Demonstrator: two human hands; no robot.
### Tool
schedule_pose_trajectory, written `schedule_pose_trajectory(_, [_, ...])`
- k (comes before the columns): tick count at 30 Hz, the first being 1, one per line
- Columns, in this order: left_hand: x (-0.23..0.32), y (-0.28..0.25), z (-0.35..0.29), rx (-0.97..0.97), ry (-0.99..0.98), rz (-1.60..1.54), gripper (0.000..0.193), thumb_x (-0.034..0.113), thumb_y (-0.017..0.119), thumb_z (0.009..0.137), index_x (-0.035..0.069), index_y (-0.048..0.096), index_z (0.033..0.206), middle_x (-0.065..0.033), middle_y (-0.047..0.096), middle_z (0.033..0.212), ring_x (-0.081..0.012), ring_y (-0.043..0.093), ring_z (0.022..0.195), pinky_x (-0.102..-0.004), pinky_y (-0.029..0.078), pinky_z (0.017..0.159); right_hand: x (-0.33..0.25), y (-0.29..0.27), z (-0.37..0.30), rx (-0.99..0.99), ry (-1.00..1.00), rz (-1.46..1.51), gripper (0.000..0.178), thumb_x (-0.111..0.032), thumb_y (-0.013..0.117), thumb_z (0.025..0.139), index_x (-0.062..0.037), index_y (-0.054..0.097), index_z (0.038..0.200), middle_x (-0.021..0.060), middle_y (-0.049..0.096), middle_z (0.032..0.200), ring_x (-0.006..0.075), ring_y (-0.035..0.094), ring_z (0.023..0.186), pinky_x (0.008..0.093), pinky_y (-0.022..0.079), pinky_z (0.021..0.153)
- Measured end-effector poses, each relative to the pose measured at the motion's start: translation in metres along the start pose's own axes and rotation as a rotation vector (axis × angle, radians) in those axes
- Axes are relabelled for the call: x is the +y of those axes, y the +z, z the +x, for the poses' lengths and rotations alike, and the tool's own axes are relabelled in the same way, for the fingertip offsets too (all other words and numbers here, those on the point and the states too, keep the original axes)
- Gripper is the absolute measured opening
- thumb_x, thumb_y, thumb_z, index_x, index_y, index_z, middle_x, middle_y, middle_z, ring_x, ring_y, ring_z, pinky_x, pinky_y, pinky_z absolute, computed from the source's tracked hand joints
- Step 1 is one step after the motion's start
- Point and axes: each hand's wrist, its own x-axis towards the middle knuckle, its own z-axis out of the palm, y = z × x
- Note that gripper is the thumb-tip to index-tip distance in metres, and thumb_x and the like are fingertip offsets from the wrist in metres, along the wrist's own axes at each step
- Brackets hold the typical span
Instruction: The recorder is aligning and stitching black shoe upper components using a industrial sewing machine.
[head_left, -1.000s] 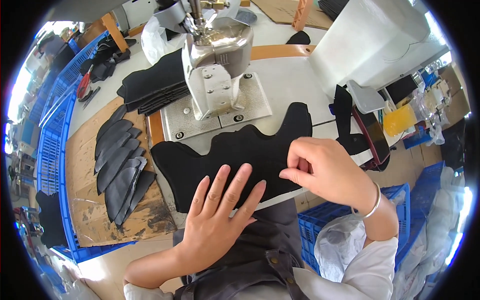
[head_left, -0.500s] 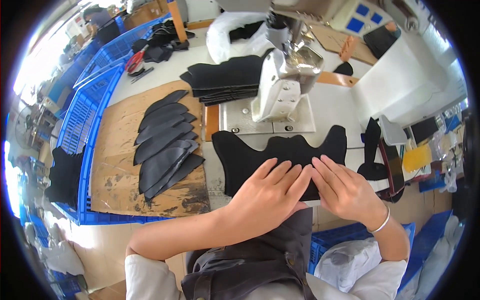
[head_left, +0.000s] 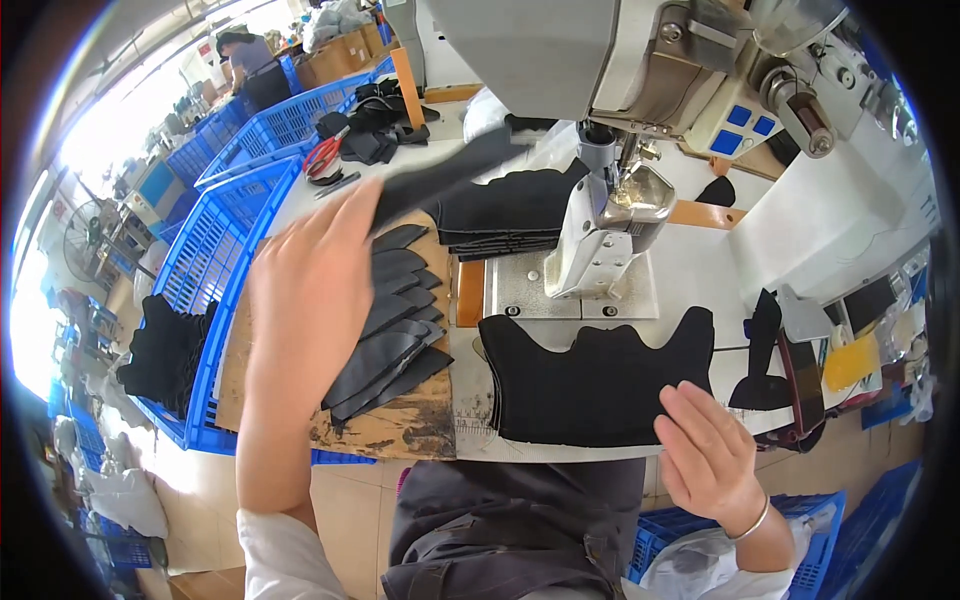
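Note:
My left hand, smeared by motion, is closed on a dark grey leaf-shaped piece that it carries raised above the table. Below it several matching grey pieces lie overlapped on a worn brown board. In front of me lies a small stack of black cut fabric pieces with a wavy upper edge. My right hand is open, its fingers stretched out at the lower right corner of that stack.
A sewing machine stands just beyond the black pieces, with another black stack to its left. Blue crates line the left side, one holding black pieces. Red-handled scissors lie at the far left. Another person is in the background.
My left hand has left the black pieces, moved left and up, and now carries a grey leaf-shaped piece. My right hand has drawn back toward the stack's lower right corner.

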Motion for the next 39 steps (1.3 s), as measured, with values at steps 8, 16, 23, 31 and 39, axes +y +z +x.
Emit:
schedule_pose_trajectory(8, [0.021, 0.130, 0.039, -0.390, 0.291, -0.338, 0.057, 0.031, 0.060, 0.090, 0.009, 0.041, 0.140, -0.0181, 0.044, 0.141, -0.0328, 0.046, 0.126, -0.0407, 0.037, 0.105, -0.015, 0.013, -0.002, -0.080, 0.036, 0.172, 0.035, 0.001, 0.068, 0.067, -0.0004, 0.064, 0.101, 0.0148, 0.064, 0.114, 0.0319, 0.063, 0.102, 0.0364, 0.056, 0.080])
schedule_pose_trajectory(16, [-0.044, 0.071, -0.042, -0.664, -0.120, -0.605, 0.015, 0.018, 0.068, 0.083, 0.006, 0.062, 0.089, -0.0092, 0.061, 0.092, -0.0273, 0.059, 0.090, -0.0398, 0.049, 0.075, -0.013, 0.026, -0.012, -0.020, -0.029, 0.223, 0.024, 0.000, 0.065, 0.073, -0.0046, 0.064, 0.096, 0.0108, 0.066, 0.107, 0.0282, 0.062, 0.103, 0.0382, 0.055, 0.083])
schedule_pose_trajectory(23, [-0.059, 0.075, -0.079, -0.824, -0.105, -0.669, 0.024, 0.019, 0.074, 0.078, 0.008, 0.059, 0.095, -0.0074, 0.057, 0.092, -0.0254, 0.055, 0.091, -0.0366, 0.046, 0.079, -0.018, 0.045, 0.052, -0.060, -0.166, 0.318, 0.023, -0.009, 0.063, 0.079, -0.0044, 0.064, 0.101, 0.0088, 0.065, 0.105, 0.0245, 0.061, 0.102, 0.0367, 0.054, 0.085])
schedule_pose_trajectory(31, [-0.065, 0.088, -0.079, -0.796, 0.014, -0.754, 0.024, 0.019, 0.074, 0.079, 0.008, 0.059, 0.094, -0.0061, 0.053, 0.094, -0.0236, 0.054, 0.092, -0.0352, 0.046, 0.077, -0.015, 0.107, 0.131, -0.214, -0.273, 0.439, 0.010, -0.009, 0.063, 0.074, -0.0039, 0.060, 0.082, 0.0065, 0.058, 0.083, 0.0219, 0.059, 0.086, 0.0322, 0.053, 0.072])
schedule_pose_trajectory(39, [-0.066, 0.088, -0.070, -0.864, 0.008, -0.838, 0.026, 0.018, 0.074, 0.078, 0.007, 0.058, 0.095, -0.0058, 0.055, 0.090, -0.0215, 0.055, 0.080, -0.0343, 0.047, 0.069, -0.019, 0.161, 0.166, -0.364, -0.367, 0.260, 0.012, -0.011, 0.059, 0.078, -0.0086, 0.067, 0.086, 0.0065, 0.060, 0.089, 0.0220, 0.059, 0.093, 0.0345, 0.050, 0.076])
